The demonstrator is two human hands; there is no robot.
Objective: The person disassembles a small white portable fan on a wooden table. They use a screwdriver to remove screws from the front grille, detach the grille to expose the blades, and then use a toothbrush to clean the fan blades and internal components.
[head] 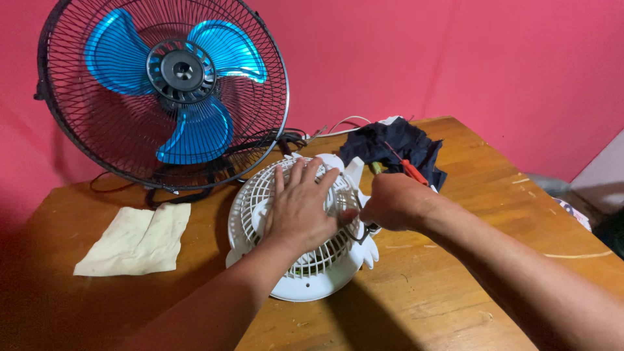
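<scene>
Keep your left hand (300,207) flat on the white fan grille (257,201); your right hand (392,201), clenched around pliers (361,229), works its rim.

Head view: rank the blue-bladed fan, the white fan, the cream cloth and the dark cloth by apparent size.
1. blue-bladed fan
2. white fan
3. cream cloth and dark cloth look alike; the dark one lies farther, so unsure.

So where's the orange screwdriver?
In the head view, the orange screwdriver lies on the dark cloth at the table's far side, just behind the right hand.
</scene>
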